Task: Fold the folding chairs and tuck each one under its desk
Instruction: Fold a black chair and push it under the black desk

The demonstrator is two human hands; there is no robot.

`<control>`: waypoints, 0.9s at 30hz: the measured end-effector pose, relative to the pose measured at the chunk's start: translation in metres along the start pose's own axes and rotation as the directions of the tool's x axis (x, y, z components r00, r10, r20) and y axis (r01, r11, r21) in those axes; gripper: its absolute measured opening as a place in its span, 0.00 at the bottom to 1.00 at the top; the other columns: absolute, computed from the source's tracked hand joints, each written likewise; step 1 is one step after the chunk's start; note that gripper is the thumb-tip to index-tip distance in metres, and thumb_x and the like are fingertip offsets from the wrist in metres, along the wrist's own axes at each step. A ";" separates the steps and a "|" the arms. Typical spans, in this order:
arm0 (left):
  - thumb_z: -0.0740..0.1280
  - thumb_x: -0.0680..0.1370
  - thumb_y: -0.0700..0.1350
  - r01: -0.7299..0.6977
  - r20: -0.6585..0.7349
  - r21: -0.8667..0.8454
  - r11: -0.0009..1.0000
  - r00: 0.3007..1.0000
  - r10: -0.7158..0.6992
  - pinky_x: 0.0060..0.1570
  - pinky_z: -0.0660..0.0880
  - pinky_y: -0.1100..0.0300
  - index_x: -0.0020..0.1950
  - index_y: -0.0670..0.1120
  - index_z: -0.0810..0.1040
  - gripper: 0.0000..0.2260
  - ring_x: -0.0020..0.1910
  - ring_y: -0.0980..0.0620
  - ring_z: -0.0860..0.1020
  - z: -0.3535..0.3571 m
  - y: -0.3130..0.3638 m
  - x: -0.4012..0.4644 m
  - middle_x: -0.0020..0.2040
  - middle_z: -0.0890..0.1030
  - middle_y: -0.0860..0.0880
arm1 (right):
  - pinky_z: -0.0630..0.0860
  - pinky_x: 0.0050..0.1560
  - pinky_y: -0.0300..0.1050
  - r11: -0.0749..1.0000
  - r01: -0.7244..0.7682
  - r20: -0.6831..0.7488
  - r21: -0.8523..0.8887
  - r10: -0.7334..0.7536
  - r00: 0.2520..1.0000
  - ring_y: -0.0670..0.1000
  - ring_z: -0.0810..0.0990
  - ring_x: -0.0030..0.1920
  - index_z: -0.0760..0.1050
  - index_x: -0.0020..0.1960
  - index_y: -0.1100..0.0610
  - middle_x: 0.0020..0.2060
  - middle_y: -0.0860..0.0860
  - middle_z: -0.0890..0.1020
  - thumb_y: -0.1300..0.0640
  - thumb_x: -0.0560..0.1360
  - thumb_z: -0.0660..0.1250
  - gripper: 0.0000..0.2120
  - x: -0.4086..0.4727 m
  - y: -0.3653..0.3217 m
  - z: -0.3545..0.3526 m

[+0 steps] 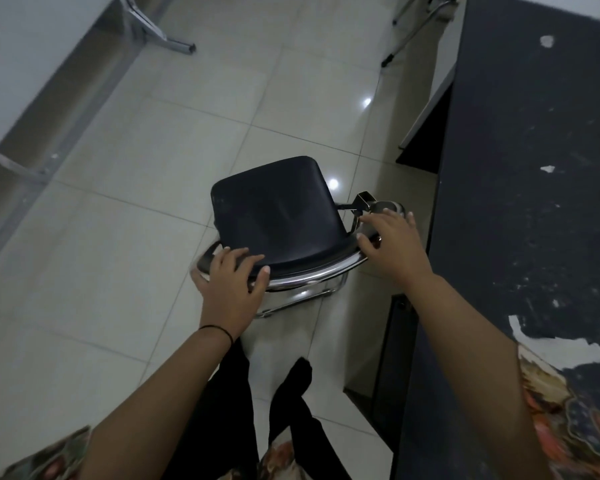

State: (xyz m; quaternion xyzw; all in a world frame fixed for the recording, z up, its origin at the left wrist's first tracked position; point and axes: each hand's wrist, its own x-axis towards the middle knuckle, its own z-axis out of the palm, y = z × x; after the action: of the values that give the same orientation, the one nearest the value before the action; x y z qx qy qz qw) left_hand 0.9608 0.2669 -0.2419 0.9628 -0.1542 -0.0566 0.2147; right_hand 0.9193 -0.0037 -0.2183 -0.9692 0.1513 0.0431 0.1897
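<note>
A folding chair (278, 216) with a black padded seat and chrome tube frame stands on the tiled floor, just left of a dark desk (534, 168) whose top is scuffed and peeling. My left hand (231, 278) grips the left end of the chair's black backrest, fingers over the top and thumb on the near side. My right hand (392, 244) is over the right end of the chrome frame with its fingers spread, the fingertips touching the tube near a metal bracket (364, 199). The chair's legs are mostly hidden beneath the seat.
A white desk (14, 46) with metal legs runs along the left. Another chair's chrome legs (413, 29) show at the top right beside a white panel. Tiled floor (153, 168) lies between the desks. My black-clad legs (257, 410) are directly behind the chair.
</note>
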 end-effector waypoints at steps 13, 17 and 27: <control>0.53 0.67 0.75 -0.105 -0.041 -0.054 0.993 0.994 0.103 0.59 0.60 0.36 0.47 0.54 0.80 0.30 0.57 0.53 0.68 0.002 -0.007 -0.001 0.46 0.79 0.57 | 0.50 0.74 0.49 0.998 0.053 -0.100 0.042 -0.049 0.994 0.51 0.70 0.64 0.75 0.62 0.56 0.57 0.53 0.79 0.49 0.73 0.54 0.23 0.001 0.005 0.011; 0.52 0.65 0.76 -0.087 -0.047 -0.060 0.994 0.995 0.084 0.63 0.54 0.40 0.47 0.55 0.80 0.31 0.61 0.54 0.66 0.001 -0.007 -0.001 0.46 0.79 0.57 | 0.54 0.73 0.48 0.997 0.054 -0.144 0.048 -0.047 0.989 0.51 0.73 0.59 0.79 0.54 0.57 0.51 0.52 0.80 0.49 0.73 0.54 0.20 0.001 0.009 0.016; 0.58 0.65 0.70 -0.054 -0.048 -0.050 0.997 0.998 0.052 0.64 0.41 0.35 0.45 0.56 0.81 0.23 0.70 0.49 0.52 0.004 -0.011 0.002 0.58 0.73 0.49 | 0.64 0.69 0.51 0.999 0.048 -0.232 -0.002 -0.048 0.971 0.51 0.74 0.45 0.73 0.38 0.56 0.37 0.46 0.71 0.48 0.71 0.52 0.15 0.003 0.006 0.019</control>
State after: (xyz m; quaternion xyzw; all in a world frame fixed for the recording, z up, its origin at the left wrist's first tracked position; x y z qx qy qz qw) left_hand 0.9651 0.2745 -0.2500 0.9536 -0.1732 -0.0324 0.2442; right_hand 0.9199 -0.0030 -0.2386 -0.9706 0.1490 -0.0753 0.1733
